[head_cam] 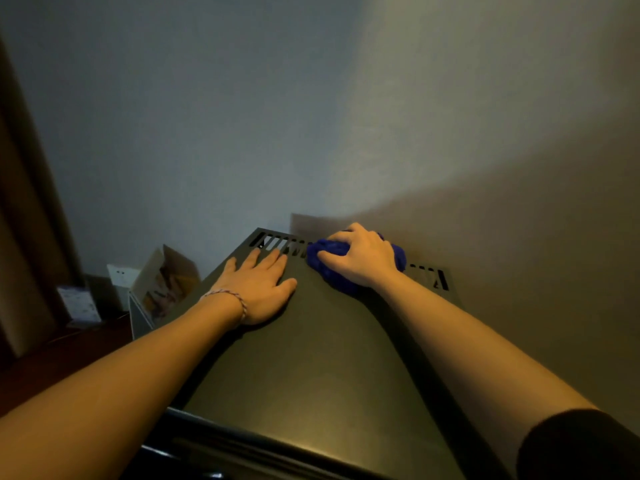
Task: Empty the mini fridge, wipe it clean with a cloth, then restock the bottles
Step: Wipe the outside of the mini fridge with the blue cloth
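Observation:
I look down on the dark flat top of the mini fridge (pixel 311 358), with vent slots along its far edge by the wall. My right hand (pixel 360 258) grips a bunched blue cloth (pixel 332 277) and presses it on the top near the vents. My left hand (pixel 256 285) lies flat on the top, fingers straight, fingertips reaching the slots. A braided bracelet circles my left wrist. No bottles are in view, and the fridge's inside is hidden.
A plain wall rises right behind the fridge. To the left stands an open cardboard box (pixel 162 285), with a wall socket (pixel 119 275) and a small card stand (pixel 78 304) on a dark wooden surface. A brown curtain hangs at the far left.

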`<state>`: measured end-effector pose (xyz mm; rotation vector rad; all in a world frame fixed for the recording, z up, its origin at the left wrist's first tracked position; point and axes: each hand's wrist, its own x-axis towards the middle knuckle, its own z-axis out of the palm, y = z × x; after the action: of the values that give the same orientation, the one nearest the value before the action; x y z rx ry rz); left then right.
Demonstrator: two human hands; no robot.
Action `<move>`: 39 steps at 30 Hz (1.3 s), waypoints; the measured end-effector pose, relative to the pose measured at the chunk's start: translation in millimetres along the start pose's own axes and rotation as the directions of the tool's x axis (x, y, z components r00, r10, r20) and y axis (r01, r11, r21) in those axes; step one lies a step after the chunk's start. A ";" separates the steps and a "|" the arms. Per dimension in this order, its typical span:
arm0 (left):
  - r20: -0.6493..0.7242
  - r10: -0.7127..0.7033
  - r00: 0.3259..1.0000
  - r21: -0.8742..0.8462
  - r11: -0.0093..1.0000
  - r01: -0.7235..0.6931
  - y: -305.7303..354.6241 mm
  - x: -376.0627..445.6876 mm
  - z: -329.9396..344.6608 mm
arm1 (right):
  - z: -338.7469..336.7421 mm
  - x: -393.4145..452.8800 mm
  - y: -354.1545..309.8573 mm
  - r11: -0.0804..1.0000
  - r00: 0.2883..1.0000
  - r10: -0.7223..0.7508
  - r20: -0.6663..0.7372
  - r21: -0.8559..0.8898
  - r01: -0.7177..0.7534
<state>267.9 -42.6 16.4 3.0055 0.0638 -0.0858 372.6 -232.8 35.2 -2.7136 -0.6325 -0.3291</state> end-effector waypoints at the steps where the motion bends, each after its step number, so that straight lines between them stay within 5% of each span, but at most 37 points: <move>1: -0.002 0.003 1.000 0.003 1.000 -0.003 0.9 -0.9 -0.1 | -3.3 -13.6 -2.5 1.000 1.000 -0.006 -0.005 -0.003 0.006; 16: 0.054 0.041 0.998 0.006 0.999 -0.041 12.6 -26.3 -4.3 | -63.5 -248.5 -51.3 0.998 0.997 0.068 -0.029 -0.016 -0.069; 20: 0.112 0.142 0.983 -0.004 0.990 -0.143 50.2 -36.6 -1.0 | -68.9 -275.1 -54.0 0.990 0.989 0.133 -0.067 -0.031 -0.135; 28: 0.069 0.241 0.968 -0.003 0.970 -0.241 58.9 -30.4 5.8 | -68.3 -239.3 -33.6 0.971 0.969 0.236 -0.067 -0.025 -0.238; 39: 0.075 0.115 0.990 -0.035 0.993 -0.113 91.0 13.7 4.0 | -48.2 -104.8 45.1 0.971 0.970 0.235 -0.058 -0.034 -0.237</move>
<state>285.5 -132.7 23.7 2.9643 -0.1135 -0.1873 294.7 -329.1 36.4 -2.7708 -0.2852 -0.3560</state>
